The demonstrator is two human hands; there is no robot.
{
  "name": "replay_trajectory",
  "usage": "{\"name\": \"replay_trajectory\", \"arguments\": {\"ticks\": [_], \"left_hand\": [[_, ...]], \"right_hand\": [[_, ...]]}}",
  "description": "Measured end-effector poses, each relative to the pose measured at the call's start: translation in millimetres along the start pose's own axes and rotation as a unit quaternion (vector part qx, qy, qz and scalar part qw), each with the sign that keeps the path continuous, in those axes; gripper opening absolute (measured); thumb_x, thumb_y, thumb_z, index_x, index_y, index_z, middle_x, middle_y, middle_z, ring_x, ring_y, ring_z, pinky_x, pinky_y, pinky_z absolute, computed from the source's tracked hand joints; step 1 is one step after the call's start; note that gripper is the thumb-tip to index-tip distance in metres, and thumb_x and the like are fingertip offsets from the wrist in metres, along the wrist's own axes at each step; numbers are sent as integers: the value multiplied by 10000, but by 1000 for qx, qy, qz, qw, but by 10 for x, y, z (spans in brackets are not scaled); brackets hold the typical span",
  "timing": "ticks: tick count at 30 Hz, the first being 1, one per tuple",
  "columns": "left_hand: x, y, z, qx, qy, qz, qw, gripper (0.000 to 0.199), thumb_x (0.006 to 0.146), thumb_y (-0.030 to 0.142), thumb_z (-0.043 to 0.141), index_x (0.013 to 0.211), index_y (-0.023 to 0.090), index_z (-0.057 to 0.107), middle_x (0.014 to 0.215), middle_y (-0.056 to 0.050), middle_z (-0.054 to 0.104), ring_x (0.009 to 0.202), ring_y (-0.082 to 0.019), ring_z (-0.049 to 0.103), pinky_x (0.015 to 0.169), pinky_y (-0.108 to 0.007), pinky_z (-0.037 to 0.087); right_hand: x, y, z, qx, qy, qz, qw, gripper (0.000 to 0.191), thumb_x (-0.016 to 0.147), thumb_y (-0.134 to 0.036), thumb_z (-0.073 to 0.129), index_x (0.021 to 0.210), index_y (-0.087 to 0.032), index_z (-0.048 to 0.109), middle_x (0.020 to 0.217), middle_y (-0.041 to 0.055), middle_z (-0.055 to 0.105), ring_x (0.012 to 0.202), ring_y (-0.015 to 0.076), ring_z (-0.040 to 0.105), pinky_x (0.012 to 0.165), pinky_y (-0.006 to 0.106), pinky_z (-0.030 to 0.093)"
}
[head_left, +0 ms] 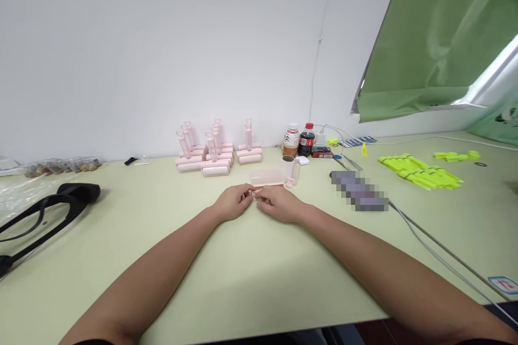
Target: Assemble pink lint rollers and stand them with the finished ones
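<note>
My left hand (233,202) and my right hand (280,203) meet over the pale green table, fingertips nearly touching. Their curled fingers are closed round a small pale piece, too small to name, at the front of a pink part. Just behind them lies a translucent pink cover (267,176). To its right stand a clear cup with a grey-brown roll (288,166) and a pink handle (296,172). Farther back, several pink rollers (216,171) lie in groups, with upright heart-topped handles (248,136) on them.
A white-capped bottle (291,143) and a cola bottle (306,141) stand by the wall. A blurred phone-like object (359,191), cables and yellow strips (421,170) are on the right. A black frame (67,206) and clear plastic (24,194) lie left.
</note>
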State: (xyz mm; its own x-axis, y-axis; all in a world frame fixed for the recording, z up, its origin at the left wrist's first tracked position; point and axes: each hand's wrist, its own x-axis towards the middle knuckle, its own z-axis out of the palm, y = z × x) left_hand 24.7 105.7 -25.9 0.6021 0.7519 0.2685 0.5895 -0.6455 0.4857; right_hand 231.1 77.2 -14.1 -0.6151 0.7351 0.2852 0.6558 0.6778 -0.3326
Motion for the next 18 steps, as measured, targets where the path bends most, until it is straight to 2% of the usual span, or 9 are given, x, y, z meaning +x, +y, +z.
{"name": "replay_trajectory", "arguments": {"ticks": [4, 8, 13, 15, 18], "left_hand": [[-2, -5, 1, -2, 0, 0, 1000, 321, 888, 302, 465, 1168, 217, 598, 872, -13, 681, 703, -150, 583, 646, -261, 445], [1, -9, 7, 0, 5, 3, 1000, 318, 897, 312, 457, 1164, 221, 604, 873, -14, 680, 711, -150, 585, 646, -261, 441], [-1, 7, -1, 1, 3, 3, 1000, 327, 888, 300, 466, 1174, 218, 601, 890, -19, 682, 727, -154, 588, 656, -264, 444], [-3, 17, -8, 0, 0, 2, 1000, 330, 888, 300, 464, 1180, 227, 600, 874, -13, 679, 719, -153, 588, 650, -264, 442], [-4, 25, -12, 3, 3, -1, 1000, 331, 893, 315, 457, 1181, 239, 601, 853, -7, 674, 709, -155, 587, 638, -265, 434]], "right_hand": [[-6, 0, 9, -10, 24, 32, 999, 190, 893, -230, 497, 980, -188, 661, 987, 75, 697, 853, 198, 618, 703, 279, 391], [-11, 18, 6, -17, 14, 59, 998, 178, 886, -248, 508, 915, -177, 669, 941, 79, 712, 833, 210, 627, 692, 282, 397], [-18, -1, -23, 25, 4, 4, 1000, 164, 872, -237, 525, 927, -193, 673, 916, 52, 711, 816, 188, 620, 722, 274, 413], [-20, 0, -68, 39, 36, 45, 998, 175, 869, -238, 522, 949, -204, 673, 918, 37, 713, 798, 172, 619, 702, 256, 409], [-21, 40, -173, 22, 101, 167, 980, 205, 875, -219, 465, 947, -187, 655, 819, 32, 700, 687, 156, 590, 615, 244, 374]]}}
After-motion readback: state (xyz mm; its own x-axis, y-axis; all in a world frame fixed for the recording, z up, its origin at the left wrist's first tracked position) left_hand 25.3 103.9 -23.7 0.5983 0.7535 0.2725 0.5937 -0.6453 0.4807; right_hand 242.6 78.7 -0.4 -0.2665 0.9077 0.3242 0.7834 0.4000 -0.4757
